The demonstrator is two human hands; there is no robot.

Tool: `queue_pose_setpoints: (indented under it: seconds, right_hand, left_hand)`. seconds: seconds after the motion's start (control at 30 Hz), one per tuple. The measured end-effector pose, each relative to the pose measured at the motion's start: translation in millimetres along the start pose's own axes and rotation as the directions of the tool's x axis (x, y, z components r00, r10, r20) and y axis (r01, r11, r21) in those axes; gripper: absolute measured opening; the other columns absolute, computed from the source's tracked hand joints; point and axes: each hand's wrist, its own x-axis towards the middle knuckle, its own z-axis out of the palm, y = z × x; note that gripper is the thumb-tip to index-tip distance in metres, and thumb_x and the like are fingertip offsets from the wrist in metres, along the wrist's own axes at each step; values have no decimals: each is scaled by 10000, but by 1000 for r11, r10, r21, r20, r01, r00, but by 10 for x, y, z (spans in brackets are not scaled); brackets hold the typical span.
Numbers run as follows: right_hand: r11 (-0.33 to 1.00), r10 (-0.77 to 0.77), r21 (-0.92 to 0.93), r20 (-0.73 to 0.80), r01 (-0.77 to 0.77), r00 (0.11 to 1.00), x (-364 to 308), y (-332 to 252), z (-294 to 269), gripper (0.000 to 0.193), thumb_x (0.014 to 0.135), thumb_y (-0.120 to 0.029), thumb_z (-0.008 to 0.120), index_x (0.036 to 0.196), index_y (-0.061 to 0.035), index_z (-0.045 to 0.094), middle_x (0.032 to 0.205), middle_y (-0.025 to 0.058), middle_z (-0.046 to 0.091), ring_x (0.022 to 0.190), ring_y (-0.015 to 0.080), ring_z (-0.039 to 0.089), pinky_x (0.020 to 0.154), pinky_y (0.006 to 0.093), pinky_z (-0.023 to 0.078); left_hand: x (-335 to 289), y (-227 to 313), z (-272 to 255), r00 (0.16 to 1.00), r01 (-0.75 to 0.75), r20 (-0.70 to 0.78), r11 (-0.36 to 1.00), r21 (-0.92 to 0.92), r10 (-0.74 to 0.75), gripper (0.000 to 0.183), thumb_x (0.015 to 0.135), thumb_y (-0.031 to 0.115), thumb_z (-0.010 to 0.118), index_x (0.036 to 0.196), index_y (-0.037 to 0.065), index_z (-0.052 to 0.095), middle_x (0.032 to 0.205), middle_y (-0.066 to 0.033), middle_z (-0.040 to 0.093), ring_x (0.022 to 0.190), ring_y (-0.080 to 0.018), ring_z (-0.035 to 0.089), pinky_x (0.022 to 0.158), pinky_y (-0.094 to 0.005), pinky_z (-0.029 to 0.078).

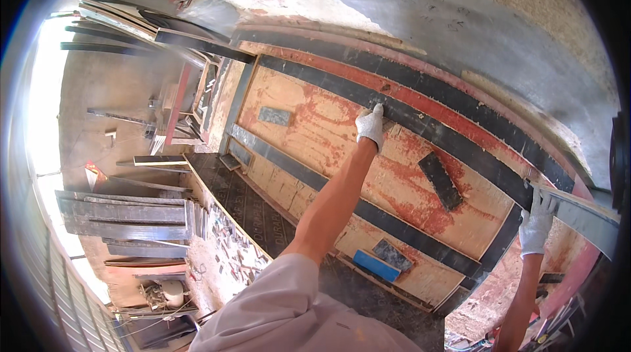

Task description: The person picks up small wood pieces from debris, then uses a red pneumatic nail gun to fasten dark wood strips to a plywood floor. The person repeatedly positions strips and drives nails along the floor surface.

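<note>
A wide panel [302, 99] of bare plywood with red stains lies before me, bordered by long black-faced strips [453, 161]. My left hand [370, 130], in a pale work glove, is closed at the near edge of the upper black strip, thumb pointing up over it. What its fingers hold, if anything, is hidden. At the right end of the panel, my gloved right hand [536, 228] grips a grey-faced board [582, 211] near the frame's corner. Loose on the panel lie a black block [440, 181], a grey block [275, 116] and, nearer me, a blue block [376, 265].
A concrete wall [473, 23] rises beyond the panel. Stacked black boards [125, 214] and scattered offcuts [230, 247] lie to the left. A dark board [204, 43] juts in at the far left corner. Tools and cables crowd the lower right.
</note>
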Motion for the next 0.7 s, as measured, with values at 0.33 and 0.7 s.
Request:
queue_pose_setpoints:
  seconds: [0.33,0.7]
  right_hand:
    - [998,47,29,130,-52,990,165,-17,24,781,803,-8,702,1517,-30,388,1514,185,416,1439,405,328,1222,510,262]
    - [884,-85,-462,6,79,996,194,-58,330,656,847,-169,599,1464,4,459,1401,215,525,1221,317,531,999,459,431]
  left_hand:
    - [95,13,-68,1000,8,-20,1000,-11,-9,195,1022,163,582,1115,-9,591,1009,-126,687,825,-255,711,742,-393,659]
    - [316,-126,-74,919,-363,211,509,781,333,544,882,448,749,1146,-23,682,1031,-141,712,929,-267,656,841,-439,528]
